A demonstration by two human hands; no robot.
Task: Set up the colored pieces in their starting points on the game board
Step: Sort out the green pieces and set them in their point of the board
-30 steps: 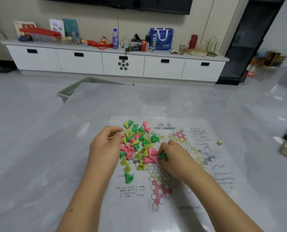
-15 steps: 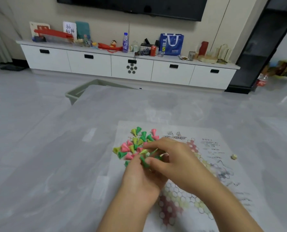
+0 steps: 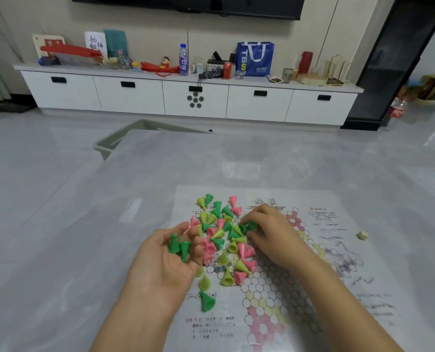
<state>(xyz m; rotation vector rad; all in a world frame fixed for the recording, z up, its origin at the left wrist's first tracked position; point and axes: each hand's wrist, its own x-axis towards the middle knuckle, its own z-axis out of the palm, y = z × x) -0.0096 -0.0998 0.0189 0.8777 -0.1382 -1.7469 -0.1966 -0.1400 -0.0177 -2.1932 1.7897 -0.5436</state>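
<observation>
Now two green pieces [image 3: 179, 247] lie in the cupped left hand [image 3: 170, 260], which has drawn back from the right hand [image 3: 269, 235]; that one pinches another green piece [image 3: 249, 227] in the heap of pieces [image 3: 224, 240] on the game board [image 3: 313, 288] on the table [image 3: 84, 250]. Sorting by colour seems under way, with the starting points bare.

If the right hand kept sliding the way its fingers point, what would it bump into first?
The right hand points left, into the heap of plastic cone pieces; it would probably meet the dark green cone pieces at its fingertips first, which it seems to pinch already.
</observation>
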